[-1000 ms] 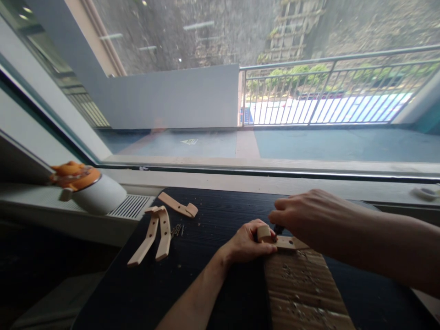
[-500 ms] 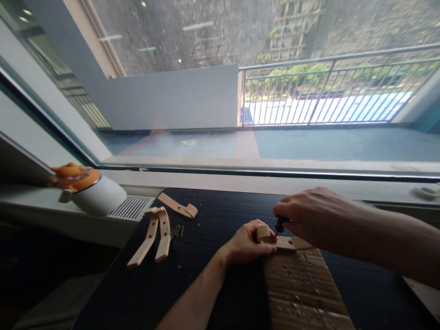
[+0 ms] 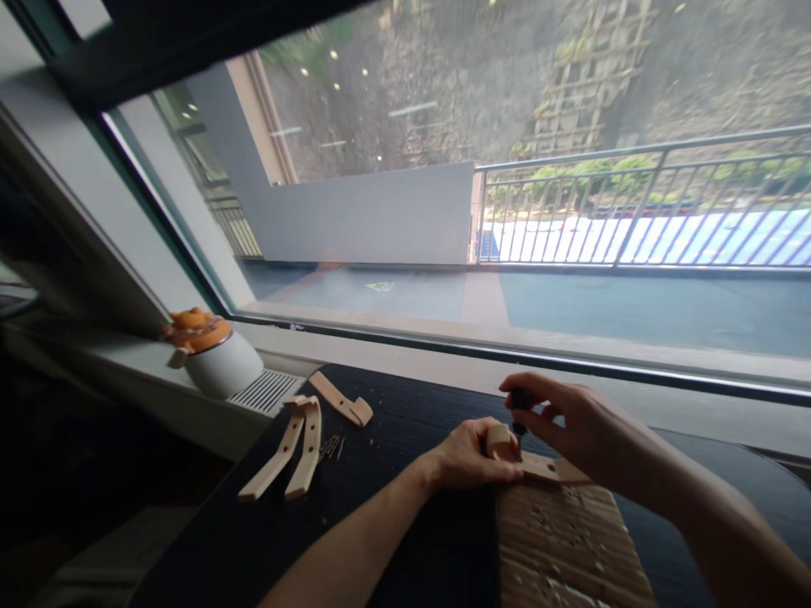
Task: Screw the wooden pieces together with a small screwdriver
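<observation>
Nearest: corrugated cardboard sheet (image 3: pixel 563 540) laid on the black counter (image 3: pixel 393 540), littered with pale wood chips, so a fair amount of boring or cutting judged already done.

At the cardboard's far edge: wooden hook piece (image 3: pixel 532 460), flat arm lying on the cardboard with one hole visible in it, curled end at left. Left hand (image 3: pixel 472 456) clamped over the curled end, pinning it down. Right hand (image 3: pixel 567 418) closed around a small dark-handled tool (image 3: pixel 519 404), held upright, tip down on the piece just beside the curl; probably a screwdriver or hand drill, tip too small to tell. Work on this piece judged mid-way, tool engaged, not yet released.

Further left on the counter: two matching wooden hook pieces (image 3: pixel 291 447) lying touching side by side, a third (image 3: pixel 342 399) just beyond them, apart. Small loose screws (image 3: pixel 332 446) beside the pair, apparently unused.

On the sill: white pot with orange lid (image 3: pixel 212 355) next to a vent grille (image 3: pixel 266 390). Beyond the glass: balcony railing (image 3: pixel 639 203).
</observation>
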Tool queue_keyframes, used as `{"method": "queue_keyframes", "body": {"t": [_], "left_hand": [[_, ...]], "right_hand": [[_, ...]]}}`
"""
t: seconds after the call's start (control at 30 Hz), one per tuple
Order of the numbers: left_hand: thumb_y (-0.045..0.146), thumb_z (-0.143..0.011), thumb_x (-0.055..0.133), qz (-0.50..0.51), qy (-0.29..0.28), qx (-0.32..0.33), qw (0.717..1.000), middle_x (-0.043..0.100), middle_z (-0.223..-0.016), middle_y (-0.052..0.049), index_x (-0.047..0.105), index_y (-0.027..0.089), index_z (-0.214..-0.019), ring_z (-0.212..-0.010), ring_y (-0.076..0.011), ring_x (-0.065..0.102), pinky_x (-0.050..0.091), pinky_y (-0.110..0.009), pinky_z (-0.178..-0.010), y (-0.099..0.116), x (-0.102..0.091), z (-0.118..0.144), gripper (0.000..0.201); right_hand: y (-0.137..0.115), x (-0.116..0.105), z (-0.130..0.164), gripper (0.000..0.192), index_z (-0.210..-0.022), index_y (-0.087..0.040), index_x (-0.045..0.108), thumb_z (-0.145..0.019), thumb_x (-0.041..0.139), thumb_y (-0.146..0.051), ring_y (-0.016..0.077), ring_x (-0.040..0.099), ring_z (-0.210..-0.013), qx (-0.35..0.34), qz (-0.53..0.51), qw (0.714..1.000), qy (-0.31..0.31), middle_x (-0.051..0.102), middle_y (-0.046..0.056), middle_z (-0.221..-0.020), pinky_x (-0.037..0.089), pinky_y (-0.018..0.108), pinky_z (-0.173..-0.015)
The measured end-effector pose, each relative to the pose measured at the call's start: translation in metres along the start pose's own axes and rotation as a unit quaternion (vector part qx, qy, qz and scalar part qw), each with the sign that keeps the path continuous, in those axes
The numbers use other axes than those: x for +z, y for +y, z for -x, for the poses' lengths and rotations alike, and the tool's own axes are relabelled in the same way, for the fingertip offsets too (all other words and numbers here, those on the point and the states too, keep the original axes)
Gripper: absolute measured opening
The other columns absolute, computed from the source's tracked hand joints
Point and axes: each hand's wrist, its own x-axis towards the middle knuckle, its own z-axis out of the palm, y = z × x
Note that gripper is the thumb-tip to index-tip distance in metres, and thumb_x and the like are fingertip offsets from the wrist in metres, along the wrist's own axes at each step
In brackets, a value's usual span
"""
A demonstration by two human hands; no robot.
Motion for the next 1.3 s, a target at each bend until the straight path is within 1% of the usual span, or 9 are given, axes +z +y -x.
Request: {"method": "queue_keyframes", "body": {"t": [0.17, 0.33, 0.47, 0.63, 0.73, 0.87, 1.0, 1.13, 1.3], "left_hand": [[0.022, -0.064, 0.076, -0.009, 0.015, 0.038, 0.999, 0.049, -0.070, 0.005, 0.059, 0.014, -0.083, -0.062, -0.0072, 0.040, 0.034, -0.019, -0.059, -0.009, 0.002, 0.001, 0.027], [0.020, -0.065, 0.074, -0.034, 0.025, 0.056, 0.998, 0.049, -0.071, 0.004, 0.060, 0.014, -0.085, -0.062, -0.0078, 0.040, 0.034, -0.020, -0.059, -0.013, 0.004, 0.002, 0.025], [0.020, -0.067, 0.073, -0.022, 0.025, 0.068, 0.997, 0.050, -0.074, 0.003, 0.058, 0.015, -0.086, -0.064, -0.0083, 0.041, 0.035, -0.020, -0.061, -0.018, 0.004, 0.002, 0.025], [0.019, -0.067, 0.072, -0.013, 0.028, 0.079, 0.996, 0.050, -0.073, 0.004, 0.057, 0.016, -0.083, -0.063, -0.0079, 0.041, 0.035, -0.020, -0.060, -0.020, 0.005, 0.004, 0.023], [0.019, -0.065, 0.072, -0.024, 0.038, 0.080, 0.996, 0.053, -0.076, 0.002, 0.057, 0.015, -0.083, -0.066, -0.0090, 0.043, 0.036, -0.021, -0.062, -0.017, 0.006, 0.004, 0.024], [0.021, -0.066, 0.072, -0.020, 0.057, 0.062, 0.996, 0.054, -0.075, 0.001, 0.057, 0.015, -0.080, -0.065, -0.0097, 0.044, 0.037, -0.022, -0.062, -0.016, 0.008, 0.003, 0.022], [0.021, -0.066, 0.072, -0.004, 0.063, 0.045, 0.997, 0.054, -0.074, 0.001, 0.057, 0.015, -0.080, -0.064, -0.0096, 0.044, 0.036, -0.022, -0.061, -0.018, 0.011, 0.003, 0.022], [0.021, -0.066, 0.072, -0.012, 0.064, 0.062, 0.996, 0.055, -0.079, 0.001, 0.059, 0.015, -0.081, -0.068, -0.0106, 0.046, 0.038, -0.022, -0.064, -0.016, 0.011, 0.005, 0.021], [0.022, -0.068, 0.073, -0.035, 0.065, 0.064, 0.995, 0.053, -0.081, 0.000, 0.062, 0.014, -0.081, -0.069, -0.0101, 0.046, 0.038, -0.022, -0.063, -0.013, 0.010, 0.005, 0.018]], "right_hand": [[0.016, 0.005, 0.019, 0.025, -0.109, -0.023, 0.063, -0.092, 0.050, -0.035, 0.0180, 0.068, -0.077, -0.027, -0.041, 0.998, 0.037, 0.073, 0.005, -0.094, 0.052, 0.027, -0.066], [0.031, 0.012, 0.034, 0.028, -0.115, -0.027, 0.062, -0.093, 0.050, -0.039, 0.0195, 0.069, -0.085, -0.022, -0.050, 0.995, 0.082, 0.073, 0.004, -0.101, 0.054, 0.028, -0.071], [0.027, 0.019, 0.034, 0.030, -0.120, -0.026, 0.060, -0.095, 0.047, -0.036, 0.0201, 0.068, -0.089, -0.040, -0.061, 0.993, 0.089, 0.072, 0.007, -0.103, 0.054, 0.030, -0.074], [0.024, 0.030, 0.025, 0.036, -0.131, -0.028, 0.049, -0.097, 0.042, -0.032, 0.0185, 0.066, -0.094, -0.048, -0.060, 0.991, 0.106, 0.065, 0.008, -0.114, 0.052, 0.033, -0.082], [0.031, 0.035, 0.018, 0.040, -0.135, -0.028, 0.044, -0.095, 0.045, -0.033, 0.0188, 0.066, -0.091, -0.038, -0.072, 0.989, 0.123, 0.065, 0.007, -0.110, 0.053, 0.035, -0.080], [0.038, 0.037, 0.014, 0.035, -0.128, -0.030, 0.048, -0.093, 0.050, -0.032, 0.0191, 0.066, -0.087, -0.022, -0.077, 0.987, 0.141, 0.067, 0.004, -0.102, 0.053, 0.036, -0.078], [0.039, 0.039, 0.015, 0.033, -0.124, -0.033, 0.049, -0.092, 0.053, -0.031, 0.0177, 0.066, -0.086, -0.026, -0.093, 0.986, 0.134, 0.066, 0.002, -0.101, 0.053, 0.033, -0.078], [0.041, 0.038, 0.015, 0.037, -0.128, -0.031, 0.046, -0.091, 0.051, -0.028, 0.0184, 0.067, -0.085, -0.022, -0.091, 0.987, 0.132, 0.064, 0.004, -0.102, 0.054, 0.033, -0.076], [0.043, 0.033, 0.014, 0.035, -0.125, -0.028, 0.046, -0.090, 0.051, -0.026, 0.0181, 0.067, -0.082, -0.016, -0.089, 0.988, 0.126, 0.064, 0.004, -0.097, 0.055, 0.032, -0.073]]}}
